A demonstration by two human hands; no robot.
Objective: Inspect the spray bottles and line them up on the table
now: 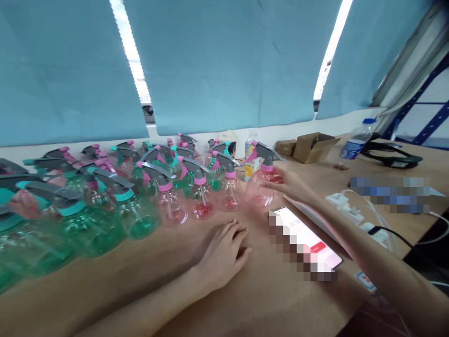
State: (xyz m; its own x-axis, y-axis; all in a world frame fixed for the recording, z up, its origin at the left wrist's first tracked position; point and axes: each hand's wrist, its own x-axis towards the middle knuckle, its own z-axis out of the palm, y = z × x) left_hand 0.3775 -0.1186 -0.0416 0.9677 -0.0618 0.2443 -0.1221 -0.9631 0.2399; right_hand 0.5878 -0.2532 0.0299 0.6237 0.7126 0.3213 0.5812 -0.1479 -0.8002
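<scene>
Two bare hands reached over a brown tabletop (pixel 277 304), the right one farther away than the left. The right hand (pixel 289 185) had its fingers curled against the right side of a clear pink spray bottle (pixel 257 188), gripping it; that bottle was roughly upright at the right end of the front row, though whether its base touched the table could not be told. The left hand (pixel 224 252) lay palm down with loosely spread, relaxed fingers, near the other pink bottles (pixel 202 202). Green bottles (pixel 93 229) crowded the left side. Between the two forearms lay a phone (pixel 298 229) with its screen lit. White adapters (pixel 338 201) sat to the right, and an open carton (pixel 312 149) and a blue-capped drink bottle (pixel 354 142) stood at the far right.
</scene>
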